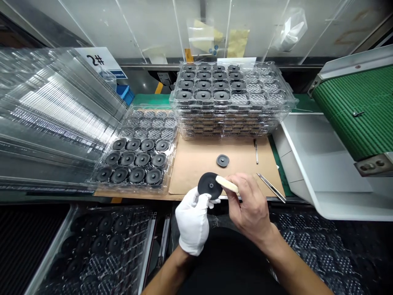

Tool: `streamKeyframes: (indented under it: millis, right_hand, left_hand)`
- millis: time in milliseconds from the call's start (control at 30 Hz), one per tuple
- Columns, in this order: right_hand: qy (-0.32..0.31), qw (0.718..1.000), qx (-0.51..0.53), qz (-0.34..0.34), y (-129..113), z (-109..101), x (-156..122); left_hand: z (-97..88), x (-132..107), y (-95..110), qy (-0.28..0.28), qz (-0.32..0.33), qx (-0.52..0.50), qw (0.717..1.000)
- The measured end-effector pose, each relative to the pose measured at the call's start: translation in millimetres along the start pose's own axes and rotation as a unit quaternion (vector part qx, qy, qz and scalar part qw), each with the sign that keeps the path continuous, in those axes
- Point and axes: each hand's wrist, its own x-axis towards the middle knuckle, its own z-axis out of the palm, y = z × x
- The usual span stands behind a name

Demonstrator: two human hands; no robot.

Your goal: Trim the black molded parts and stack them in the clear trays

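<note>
My left hand [193,223], in a white glove, pinches the lower edge of a round black disc [206,185] with a small ring at its centre. The bare fingers of my right hand [248,205] close on a flat cream-coloured pad [227,184]. The pad's tip meets the disc's upper right edge; whether it presses there I cannot tell. Just beyond, a smaller black disc [222,160] with a raised centre lies on the brown board [196,155]. Tweezers [271,188] rest to the right of my right hand, and a slim metal tool [256,151] lies farther back.
At the left sits a clear tray [167,180] partly filled with black discs. Stacked clear trays [230,119] stand at the back. To the right are a white bin [294,164] and a green conveyor belt [362,106]. Tall stacked clear trays [52,119] rise at far left.
</note>
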Motion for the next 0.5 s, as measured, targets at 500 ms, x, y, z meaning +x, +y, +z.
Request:
streamKeyframes:
  millis: [500]
  right_hand:
    - [0.003, 0.999, 0.005, 0.039, -7, 0, -18]
  left_hand:
    - [-5.2, -1, -11, -0.010, -0.002, 0.037, 0.999]
